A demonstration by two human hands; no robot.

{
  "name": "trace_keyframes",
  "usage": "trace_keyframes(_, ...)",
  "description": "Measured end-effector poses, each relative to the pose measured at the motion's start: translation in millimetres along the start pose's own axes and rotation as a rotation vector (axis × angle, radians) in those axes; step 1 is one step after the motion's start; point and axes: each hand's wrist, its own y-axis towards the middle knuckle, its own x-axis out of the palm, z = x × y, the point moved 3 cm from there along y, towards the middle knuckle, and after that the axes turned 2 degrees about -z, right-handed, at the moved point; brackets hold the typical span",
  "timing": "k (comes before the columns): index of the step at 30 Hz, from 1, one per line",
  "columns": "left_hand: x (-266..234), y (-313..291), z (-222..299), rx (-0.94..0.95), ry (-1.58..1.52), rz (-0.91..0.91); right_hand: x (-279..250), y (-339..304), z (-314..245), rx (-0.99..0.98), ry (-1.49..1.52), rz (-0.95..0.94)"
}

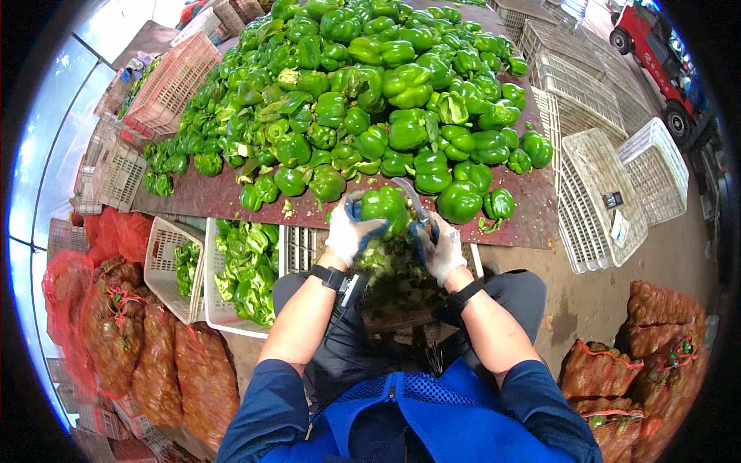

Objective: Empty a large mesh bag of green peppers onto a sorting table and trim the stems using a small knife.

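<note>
My left hand (pixel 346 231), in a white and blue work glove, is closed round a green bell pepper (pixel 383 207) at the near edge of the table. My right hand (pixel 442 251), gloved the same way, grips a small knife (pixel 417 202); its curved blade points up and left, beside the pepper. Beyond both hands a large heap of green bell peppers (pixel 405 127) covers most of the dark red tabletop (pixel 517 225). Below my hands, between my knees, more green pieces show in shadow, partly hidden and blurred.
Left of my legs stands a white crate (pixel 231 318) of green peppers, beside a tilted crate (pixel 171 258). Filled red mesh sacks lie left (pixel 202 378) and right (pixel 602 370). Stacked crates (pixel 594 201) flank the table at right; a red vehicle (pixel 652 50) stands behind them.
</note>
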Motion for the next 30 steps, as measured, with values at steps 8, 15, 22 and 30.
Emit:
trace_keyframes(8, 11, 2, -15, 0.185, 0.469, 0.156, 16, 4, 6, 0.167, -0.161, -0.264)
trace_keyframes(15, 14, 1, -17, 0.145, 0.437, 0.182, 40, 2, 35, 0.284, -0.469, -0.385)
trace_keyframes(22, -4, 10, -50, -0.031, 0.021, 0.204, 31, -12, 24, 0.270, -0.260, -0.372)
trace_keyframes(30, 12, 5, -28, -0.187, -0.692, -0.003, 17, 2, 24, 0.584, 0.824, -0.073)
